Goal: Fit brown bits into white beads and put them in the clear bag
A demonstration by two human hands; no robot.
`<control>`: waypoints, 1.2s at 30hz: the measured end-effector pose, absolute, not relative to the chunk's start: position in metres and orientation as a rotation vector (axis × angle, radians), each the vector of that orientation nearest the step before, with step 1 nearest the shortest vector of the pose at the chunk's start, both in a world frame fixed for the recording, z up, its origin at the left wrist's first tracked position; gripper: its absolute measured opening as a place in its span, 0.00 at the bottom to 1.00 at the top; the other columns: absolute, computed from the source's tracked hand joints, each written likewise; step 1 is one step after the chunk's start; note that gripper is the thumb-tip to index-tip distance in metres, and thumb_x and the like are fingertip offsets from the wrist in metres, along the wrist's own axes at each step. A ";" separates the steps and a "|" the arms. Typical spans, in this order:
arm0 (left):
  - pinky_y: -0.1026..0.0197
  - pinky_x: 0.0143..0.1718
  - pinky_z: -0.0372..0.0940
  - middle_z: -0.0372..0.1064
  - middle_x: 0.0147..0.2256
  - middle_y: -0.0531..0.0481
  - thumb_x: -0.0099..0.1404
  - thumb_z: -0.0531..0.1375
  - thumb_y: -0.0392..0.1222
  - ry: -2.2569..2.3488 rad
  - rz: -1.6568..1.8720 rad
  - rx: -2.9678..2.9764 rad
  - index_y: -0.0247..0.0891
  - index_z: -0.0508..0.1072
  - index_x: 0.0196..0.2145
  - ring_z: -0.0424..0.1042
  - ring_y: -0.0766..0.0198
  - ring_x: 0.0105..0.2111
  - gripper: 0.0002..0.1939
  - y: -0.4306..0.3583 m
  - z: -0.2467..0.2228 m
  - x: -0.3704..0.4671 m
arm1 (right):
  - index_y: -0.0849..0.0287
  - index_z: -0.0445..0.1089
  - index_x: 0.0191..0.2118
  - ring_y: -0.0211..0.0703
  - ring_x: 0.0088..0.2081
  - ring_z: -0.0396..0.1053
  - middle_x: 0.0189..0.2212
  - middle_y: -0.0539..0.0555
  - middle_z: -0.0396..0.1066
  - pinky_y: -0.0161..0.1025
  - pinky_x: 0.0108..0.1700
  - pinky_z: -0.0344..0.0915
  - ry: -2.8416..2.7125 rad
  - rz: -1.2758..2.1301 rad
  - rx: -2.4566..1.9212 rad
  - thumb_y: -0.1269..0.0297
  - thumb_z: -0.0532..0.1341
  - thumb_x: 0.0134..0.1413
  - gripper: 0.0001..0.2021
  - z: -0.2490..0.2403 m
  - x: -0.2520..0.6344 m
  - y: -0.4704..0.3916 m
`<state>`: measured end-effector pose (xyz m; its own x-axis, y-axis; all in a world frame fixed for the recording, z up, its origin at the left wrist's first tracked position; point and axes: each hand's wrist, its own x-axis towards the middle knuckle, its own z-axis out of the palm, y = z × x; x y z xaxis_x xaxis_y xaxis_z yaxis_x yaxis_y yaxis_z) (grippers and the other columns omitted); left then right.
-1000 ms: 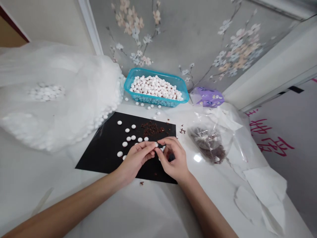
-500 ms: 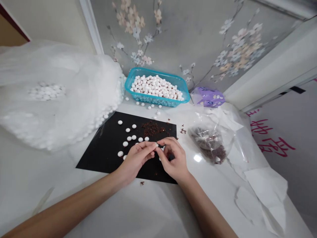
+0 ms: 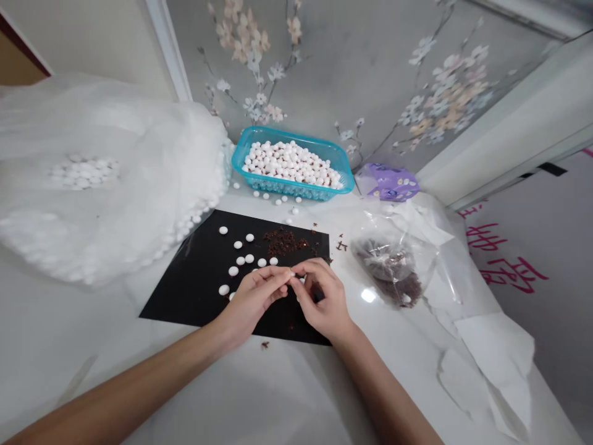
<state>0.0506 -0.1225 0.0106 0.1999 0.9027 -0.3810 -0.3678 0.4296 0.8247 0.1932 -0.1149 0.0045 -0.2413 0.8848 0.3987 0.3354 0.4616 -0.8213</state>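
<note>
The table (image 3: 259, 395) spreads before me, with the black sheet (image 3: 180, 296) on it at 12 o'clock and the blue basket (image 3: 296, 189) past its far edge. My left hand (image 3: 248, 303) reaches in from 8 o'clock, thumb and forefinger pinching a white bead (image 3: 292, 274); my right hand (image 3: 327, 303), in from 4, has its fingertips right up at the same spot, though I can't tell whether it grips the bead too. I judge the bead light, fairly stiff and smooth enough to slip, so I'd take it by opposite sides at its widest and squeeze gently. It sits above the sheet, at 2 o'clock from the middle of my left hand and between 10 and 11 from my right. Tiny brown bits (image 3: 285, 241), probably brittle, lie at 12 o'clock from it.
</note>
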 end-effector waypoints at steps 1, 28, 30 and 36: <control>0.68 0.33 0.59 0.65 0.27 0.55 0.57 0.61 0.46 1.029 0.984 0.700 0.36 0.72 0.29 0.61 0.73 0.28 0.09 -0.123 0.011 0.052 | 0.57 0.65 0.38 0.26 0.19 0.54 0.34 0.49 0.62 0.30 0.21 0.58 -1.819 0.751 -1.038 0.72 0.58 0.51 0.07 0.005 0.195 -0.114; 0.65 0.27 0.55 0.65 0.24 0.54 0.61 0.53 0.43 1.458 0.966 1.841 0.39 0.71 0.34 0.63 0.67 0.23 0.09 -0.074 0.045 0.041 | 0.57 0.68 0.34 0.38 0.31 0.66 0.35 0.52 0.67 0.34 0.28 0.59 -1.941 0.204 -1.535 0.68 0.53 0.56 0.07 -0.008 0.217 -0.087; 0.64 0.30 0.56 0.67 0.28 0.50 0.60 0.53 0.41 1.531 0.892 2.012 0.37 0.71 0.33 0.65 0.64 0.26 0.09 -0.046 0.042 0.038 | 0.57 0.66 0.33 0.37 0.28 0.64 0.34 0.51 0.66 0.34 0.27 0.58 -1.924 0.229 -1.517 0.68 0.52 0.55 0.06 -0.006 0.217 -0.088; 0.60 0.36 0.57 0.67 0.34 0.44 0.57 0.55 0.41 1.596 0.647 2.231 0.35 0.73 0.32 0.66 0.55 0.36 0.09 0.008 0.016 0.038 | 0.58 0.63 0.31 0.34 0.23 0.59 0.31 0.50 0.64 0.34 0.28 0.57 -1.895 0.247 -1.474 0.70 0.51 0.54 0.05 -0.004 0.219 -0.089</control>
